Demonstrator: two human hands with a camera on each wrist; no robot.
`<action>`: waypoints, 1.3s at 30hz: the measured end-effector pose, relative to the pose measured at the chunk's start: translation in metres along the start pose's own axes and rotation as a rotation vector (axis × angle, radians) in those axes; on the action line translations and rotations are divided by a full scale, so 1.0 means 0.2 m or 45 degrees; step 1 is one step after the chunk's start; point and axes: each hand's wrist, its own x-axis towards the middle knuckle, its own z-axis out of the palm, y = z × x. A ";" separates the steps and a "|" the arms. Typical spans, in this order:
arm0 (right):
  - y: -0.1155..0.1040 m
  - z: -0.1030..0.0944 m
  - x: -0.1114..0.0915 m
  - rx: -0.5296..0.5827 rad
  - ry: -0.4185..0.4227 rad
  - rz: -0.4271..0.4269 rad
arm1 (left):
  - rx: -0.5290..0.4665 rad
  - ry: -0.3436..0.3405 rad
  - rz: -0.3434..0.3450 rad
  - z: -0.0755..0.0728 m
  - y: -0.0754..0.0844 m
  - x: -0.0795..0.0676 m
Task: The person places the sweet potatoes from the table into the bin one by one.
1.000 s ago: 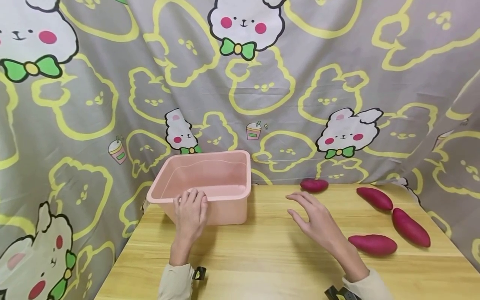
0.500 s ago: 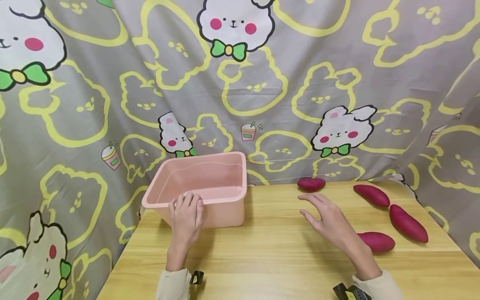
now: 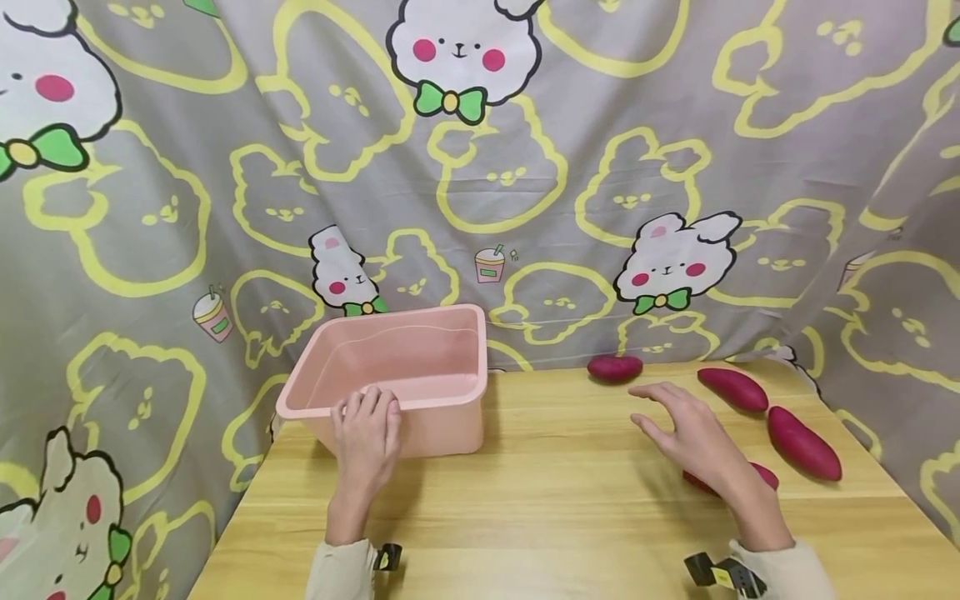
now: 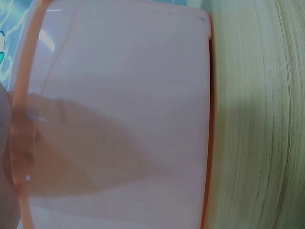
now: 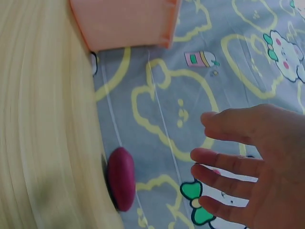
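Observation:
My left hand (image 3: 366, 437) holds the front rim of a pink plastic bin (image 3: 442, 429), fingers curled over the edge. In the left wrist view the bin's outer wall (image 4: 119, 71) fills most of the frame, with a bit of the hand at the left edge. My right hand (image 3: 693, 429) hovers above the table, fingers loosely spread and holding nothing. Closest beyond its fingertips lies a purple sweet potato (image 3: 615, 369) by the curtain. Another sweet potato (image 3: 765, 476) is partly hidden under the right wrist. Two more, a rear sweet potato (image 3: 732, 389) and a larger sweet potato (image 3: 804, 443), lie farther right.
The wooden table (image 3: 525, 500) ends at the back against a grey patterned curtain (image 3: 517, 200), which also hangs along both sides. The bin stands at the table's back left. Small black devices are strapped at both wrists.
My right hand has moved to the right, coming over the nearest front sweet potato and covering part of it. The left hand keeps its hold on the bin's rim. The view has shifted slightly.

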 end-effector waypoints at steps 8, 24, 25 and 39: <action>0.09 -0.06 -0.02 0.009 -0.136 0.089 | -0.017 -0.008 -0.005 0.00 -0.01 0.00; 0.23 -0.18 -0.11 0.093 -0.516 0.308 | -0.015 -0.011 -0.003 0.00 -0.01 0.00; 0.24 -0.19 -0.12 0.107 -0.534 0.312 | -0.014 -0.011 -0.004 0.00 -0.01 0.00; 0.33 -0.27 -0.18 0.188 -0.819 0.484 | -0.018 -0.005 0.003 0.00 -0.01 0.00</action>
